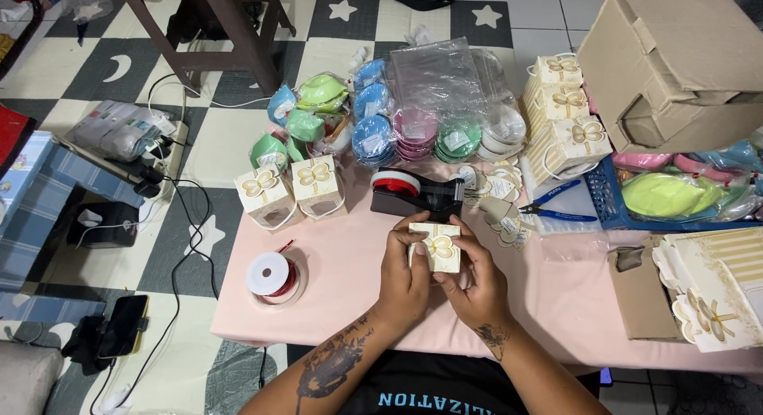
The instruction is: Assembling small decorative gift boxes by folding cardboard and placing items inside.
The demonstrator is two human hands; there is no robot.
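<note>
Hands meet: small cream cardboard favour box with gold bow print (439, 246) sits upright between both, left hand (403, 276) and right hand (474, 281) each clasping it, equally near.

left hand (404, 273): fingers curled, gripping | right hand (474, 281): curled, seemingly gripping | forearms converge

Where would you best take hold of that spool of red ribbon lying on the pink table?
Probably from above, pinching the ribbon spool across its round white rim: it lies flat, with bare pink table all round. Both hands now hold a small cream box.
</note>
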